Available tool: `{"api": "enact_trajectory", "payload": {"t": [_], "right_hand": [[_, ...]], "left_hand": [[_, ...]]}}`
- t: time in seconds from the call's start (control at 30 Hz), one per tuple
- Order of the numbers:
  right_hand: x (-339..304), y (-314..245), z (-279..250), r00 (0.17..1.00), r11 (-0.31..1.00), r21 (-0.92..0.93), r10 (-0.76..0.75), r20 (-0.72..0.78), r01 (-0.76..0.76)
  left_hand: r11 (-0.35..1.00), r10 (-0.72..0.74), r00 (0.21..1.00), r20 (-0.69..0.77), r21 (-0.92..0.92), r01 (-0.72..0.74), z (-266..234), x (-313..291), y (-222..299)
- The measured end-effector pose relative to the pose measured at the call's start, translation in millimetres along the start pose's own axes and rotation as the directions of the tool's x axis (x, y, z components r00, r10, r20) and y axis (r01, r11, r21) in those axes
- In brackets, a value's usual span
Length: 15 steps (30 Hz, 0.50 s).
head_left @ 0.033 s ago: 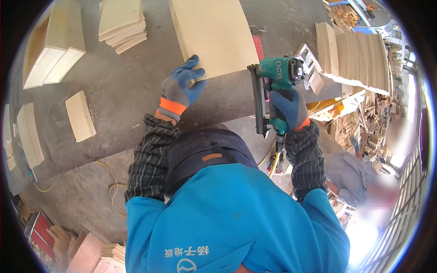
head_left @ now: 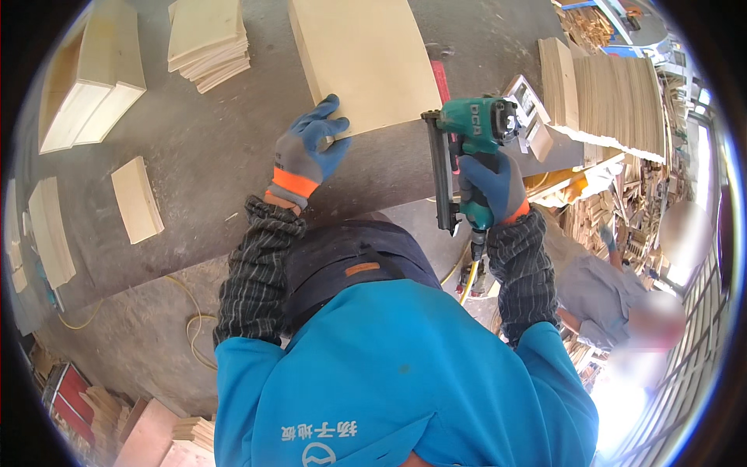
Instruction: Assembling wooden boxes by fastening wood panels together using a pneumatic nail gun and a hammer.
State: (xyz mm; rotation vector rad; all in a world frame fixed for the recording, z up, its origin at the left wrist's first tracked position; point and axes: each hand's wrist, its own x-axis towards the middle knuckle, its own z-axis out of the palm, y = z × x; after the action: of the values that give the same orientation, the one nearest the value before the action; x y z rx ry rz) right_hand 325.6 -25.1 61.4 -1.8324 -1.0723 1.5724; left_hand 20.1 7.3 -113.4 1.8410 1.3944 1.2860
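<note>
My left hand (head_left: 310,146), in a grey and blue glove with an orange cuff, is closed on the near left corner of a pale wooden box (head_left: 369,62). The box lies on the dark worktable, with its broad flat face up and a side wall showing along its left. In my right hand (head_left: 498,183), gloved the same way, is a green and black air nail gun (head_left: 473,124). My fingers wrap round its handle; the trigger is hidden. The gun is held just right of the box's near edge, apart from it. A yellow air hose (head_left: 469,284) runs down from the handle.
Open wooden boxes (head_left: 117,47) and a stack of thin boards (head_left: 208,35) stand at the far left. A small loose board (head_left: 138,200) lies nearer. Stacked strips (head_left: 615,101) are at right, beyond a red object (head_left: 441,82). A co-worker (head_left: 595,300) is at lower right.
</note>
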Motion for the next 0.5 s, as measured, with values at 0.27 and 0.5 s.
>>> {"api": "enact_trajectory", "payload": {"t": [0.27,0.5], "right_hand": [[5,3,9,0.999,1.0,0.001,0.026,0.046,-0.026],[0,-3,-5,0.999,0.999,-0.023,-0.037,-0.002,0.037]], "left_hand": [[1.0,0.017,0.999,0.051,0.013,-0.017,-2,1,0],[1.0,0.013,1.0,-0.015,-0.001,-0.013,-1,0,0]]}}
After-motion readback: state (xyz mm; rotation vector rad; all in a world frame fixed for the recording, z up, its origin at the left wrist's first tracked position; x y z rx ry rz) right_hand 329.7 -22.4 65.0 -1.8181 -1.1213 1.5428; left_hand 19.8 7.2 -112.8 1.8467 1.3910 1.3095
